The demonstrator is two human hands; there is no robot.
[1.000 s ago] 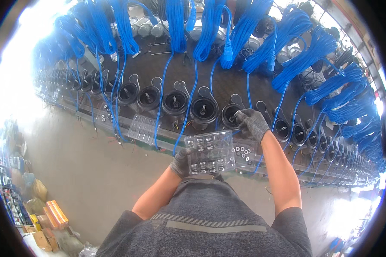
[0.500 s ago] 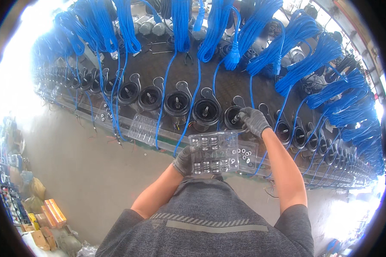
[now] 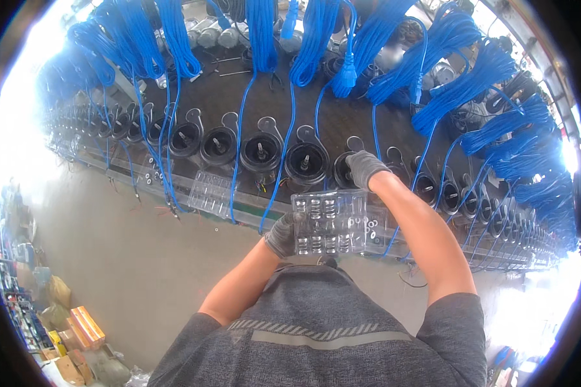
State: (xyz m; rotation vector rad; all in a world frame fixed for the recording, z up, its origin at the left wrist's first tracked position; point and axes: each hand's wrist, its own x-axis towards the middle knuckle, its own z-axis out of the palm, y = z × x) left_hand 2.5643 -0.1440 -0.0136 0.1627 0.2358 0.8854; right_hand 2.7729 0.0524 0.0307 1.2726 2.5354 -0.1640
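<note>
My left hand (image 3: 281,236), in a grey glove, grips the left side of a clear plastic tray (image 3: 353,208) held in front of my body. Two rows of metal springs (image 3: 315,208) sit in its compartments. My right hand (image 3: 368,170), gloved too, reaches over a round black housing (image 3: 340,173) on the bench. Its fingers are closed at the middle of that housing and cover the centre; what they hold is hidden. To its left, the neighbouring black housing (image 3: 305,162) has a metal shaft standing up in its centre.
Similar housings line the bench edge in a curved row. Blue cable bundles (image 3: 316,45) hang above, and their cords run down past the housings. White rings (image 3: 372,226) lie by the tray. Another clear tray (image 3: 212,193) rests left. Cardboard boxes (image 3: 84,327) stand on the floor.
My right hand has moved further over the housing, hiding its shaft. The tray in my left hand has shifted slightly right and up in view.
</note>
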